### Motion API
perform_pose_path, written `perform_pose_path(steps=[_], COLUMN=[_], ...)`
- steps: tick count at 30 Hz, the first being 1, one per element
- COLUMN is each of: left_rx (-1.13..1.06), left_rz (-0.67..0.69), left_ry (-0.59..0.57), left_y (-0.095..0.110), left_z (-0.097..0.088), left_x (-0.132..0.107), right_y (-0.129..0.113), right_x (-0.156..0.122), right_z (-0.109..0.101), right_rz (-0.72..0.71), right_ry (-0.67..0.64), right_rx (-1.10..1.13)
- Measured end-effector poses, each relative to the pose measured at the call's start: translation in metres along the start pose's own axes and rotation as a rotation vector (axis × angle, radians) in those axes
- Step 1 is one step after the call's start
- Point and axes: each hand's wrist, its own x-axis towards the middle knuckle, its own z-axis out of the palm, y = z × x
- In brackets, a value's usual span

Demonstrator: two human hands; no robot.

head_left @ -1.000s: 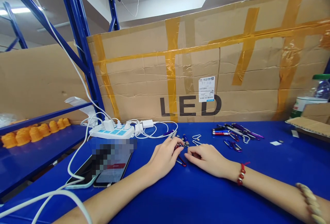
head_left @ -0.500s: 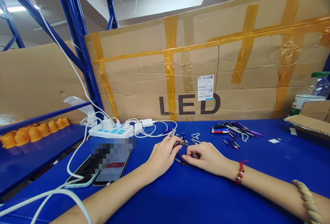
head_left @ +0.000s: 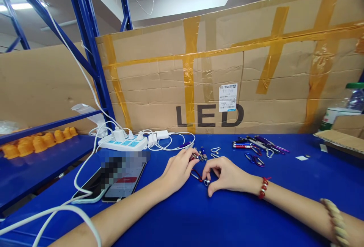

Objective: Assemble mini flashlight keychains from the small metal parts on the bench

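My left hand [head_left: 178,169] lies on the blue table [head_left: 222,216], its fingertips pinched on a small red and silver keychain flashlight [head_left: 195,157]. My right hand [head_left: 227,175] is curled beside it, with thumb and forefinger closed round a small silver piece [head_left: 207,182]. A red carabiner clip [head_left: 196,175] lies between the two hands. More small flashlights and clips [head_left: 203,153] sit just beyond my fingers. A red bead bracelet [head_left: 262,188] is on my right wrist.
A pile of pens, flashlights and carabiners [head_left: 257,145] lies at the right back. A white power strip [head_left: 123,143] with chargers and cables, two phones [head_left: 113,184], orange parts [head_left: 34,143] on the left shelf, a taped LED carton [head_left: 222,80] and a bottle [head_left: 341,112] surround the spot.
My right hand has curled and drawn back a little, its thumb and forefinger now round the silver piece. My left hand has stayed at the small flashlight.
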Motion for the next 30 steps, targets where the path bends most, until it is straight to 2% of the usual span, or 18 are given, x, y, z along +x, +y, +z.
perform_pose_path(steps=[7,9,11,14,17,20,25,30], left_rx=[0.024,0.042,0.036,-0.023,-0.052,0.010,0.036,-0.068], left_rz=[-0.006,-0.010,0.008,0.083,0.152,0.197,0.211,0.133], left_ry=[0.028,0.014,0.009,0.006,-0.011,-0.030,-0.062,-0.043], left_y=[0.000,-0.001,-0.001,-0.002,-0.002,-0.001,0.000,-0.001], left_z=[-0.002,-0.002,-0.001,0.000,0.001,0.003,0.004,0.006], left_x=[0.001,0.001,0.001,0.001,0.001,0.001,0.002,0.000], right_y=[0.004,0.004,0.004,0.004,0.003,-0.001,-0.005,-0.006], right_x=[0.000,0.000,0.000,0.001,0.003,0.002,0.001,0.001], right_z=[0.001,0.001,0.002,0.004,0.006,0.008,0.009,0.010], right_rz=[-0.051,-0.046,-0.011,0.043,0.033,0.000,-0.076,-0.113], right_ry=[0.012,0.053,0.130,0.292,0.460,0.543,0.598,0.549], right_rx=[0.041,0.021,0.029,0.167,0.297,0.310,0.176,0.107])
